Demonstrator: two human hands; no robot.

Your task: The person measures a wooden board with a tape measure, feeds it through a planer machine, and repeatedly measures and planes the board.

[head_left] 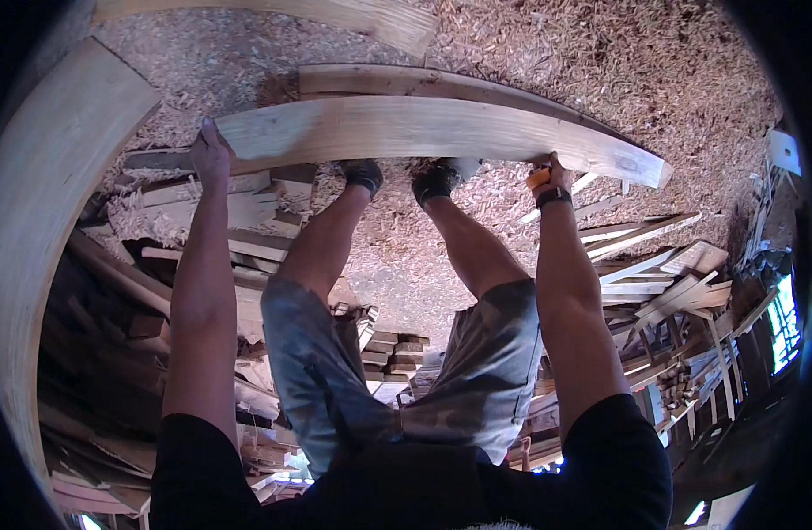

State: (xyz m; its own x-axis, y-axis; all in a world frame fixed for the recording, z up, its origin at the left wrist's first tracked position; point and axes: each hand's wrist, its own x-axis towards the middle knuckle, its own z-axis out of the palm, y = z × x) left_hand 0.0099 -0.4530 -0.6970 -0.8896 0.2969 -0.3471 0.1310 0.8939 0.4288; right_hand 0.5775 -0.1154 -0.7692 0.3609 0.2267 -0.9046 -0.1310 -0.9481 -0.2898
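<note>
A long pale wooden plank [388, 126] stretches across in front of my feet, with a shadow over its left half. My left hand [211, 155] is closed on the plank's left end, fingers pointing away from me. Toward the other end, my right hand [554, 173] grips the near edge, and the plank's tip sticks out beyond it. A small orange object [538, 178] shows at the right palm; its kind is unclear. Above that wrist sits a dark band [553, 197]. Directly behind the plank lies another, darker board [423, 81].
Wood shavings [671, 79] cover the floor. A wide board [57, 159] curves along the left side, and another board [335, 16] lies at the far edge. Offcuts [657, 283] are heaped at right, with more stacked wood [247, 212] at left. My feet [437, 179] stand close behind the plank.
</note>
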